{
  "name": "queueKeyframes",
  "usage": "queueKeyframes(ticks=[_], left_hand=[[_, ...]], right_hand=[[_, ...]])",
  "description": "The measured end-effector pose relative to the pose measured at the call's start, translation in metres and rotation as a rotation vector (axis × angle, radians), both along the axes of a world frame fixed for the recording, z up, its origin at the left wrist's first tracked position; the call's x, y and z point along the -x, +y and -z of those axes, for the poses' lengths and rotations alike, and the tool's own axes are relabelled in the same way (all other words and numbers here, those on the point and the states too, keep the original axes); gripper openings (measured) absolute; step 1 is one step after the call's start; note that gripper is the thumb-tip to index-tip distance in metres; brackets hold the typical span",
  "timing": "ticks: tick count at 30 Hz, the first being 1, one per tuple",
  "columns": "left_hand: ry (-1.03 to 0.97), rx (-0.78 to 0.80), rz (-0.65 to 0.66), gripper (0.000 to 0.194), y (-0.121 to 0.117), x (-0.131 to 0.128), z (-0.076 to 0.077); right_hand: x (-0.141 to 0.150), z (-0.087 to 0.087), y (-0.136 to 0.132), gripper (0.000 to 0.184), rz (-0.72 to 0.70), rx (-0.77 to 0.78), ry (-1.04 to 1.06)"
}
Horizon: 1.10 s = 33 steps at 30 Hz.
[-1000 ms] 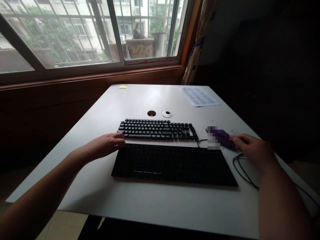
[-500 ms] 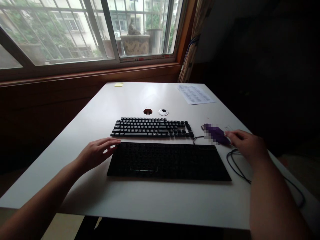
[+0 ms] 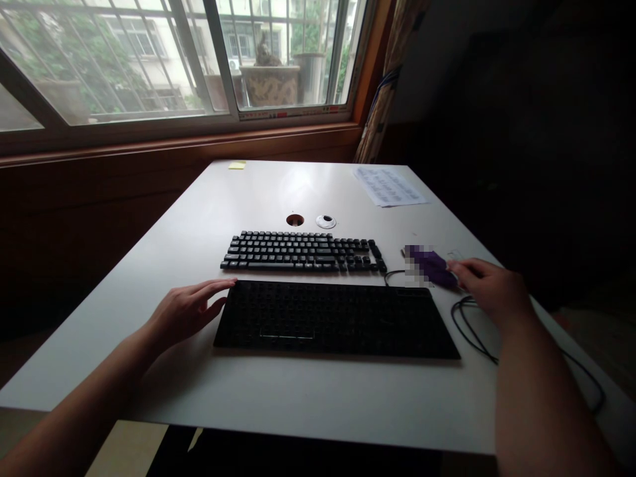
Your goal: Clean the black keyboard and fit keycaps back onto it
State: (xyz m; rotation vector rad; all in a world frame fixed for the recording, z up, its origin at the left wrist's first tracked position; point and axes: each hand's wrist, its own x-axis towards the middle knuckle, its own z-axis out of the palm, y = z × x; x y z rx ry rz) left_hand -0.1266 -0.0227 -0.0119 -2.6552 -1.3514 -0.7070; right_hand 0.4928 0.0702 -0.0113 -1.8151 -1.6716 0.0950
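Note:
In front of me lies a flat black keyboard panel [image 3: 332,321], with a spacebar-shaped outline near its front edge. My left hand [image 3: 191,308] is open, fingers stretched out, the tips touching the panel's far left corner. Just behind the panel sits a set of black keycaps [image 3: 293,250] laid out as a keyboard, with gaps on its right side. My right hand [image 3: 489,285] is closed, thumb and finger pinching the near end of a purple item [image 3: 433,268]. Part of that item is blurred out, so its kind cannot be made out.
A dark cable [image 3: 470,331] loops by my right wrist. Toward the back are a round hole [image 3: 295,220], a white ring-shaped cover [image 3: 326,221], printed sheets [image 3: 390,187] and a yellow sticky note [image 3: 237,165]. Beyond the white table [image 3: 298,404] is a barred window [image 3: 139,59].
My left fingers have straightened out from a curled pose and lie at the panel's corner. My right hand keeps its pinch on the purple item. The view has shifted slightly.

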Motion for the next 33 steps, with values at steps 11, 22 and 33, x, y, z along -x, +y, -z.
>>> queueKeyframes(ticks=[11,22,33], left_hand=[[-0.058,0.053,0.02,0.043,-0.002,0.01,0.013],[-0.086,0.053,0.036,0.045,-0.003,0.005,0.013],[-0.154,0.094,-0.086,0.048,-0.007,0.001,0.019]], right_hand=[[0.006,-0.004,-0.002,0.037,0.043,0.075,0.032],[0.016,-0.016,-0.008,0.034,0.018,-0.078,-0.001],[0.023,-0.026,-0.016,0.032,0.001,-0.223,-0.066]])
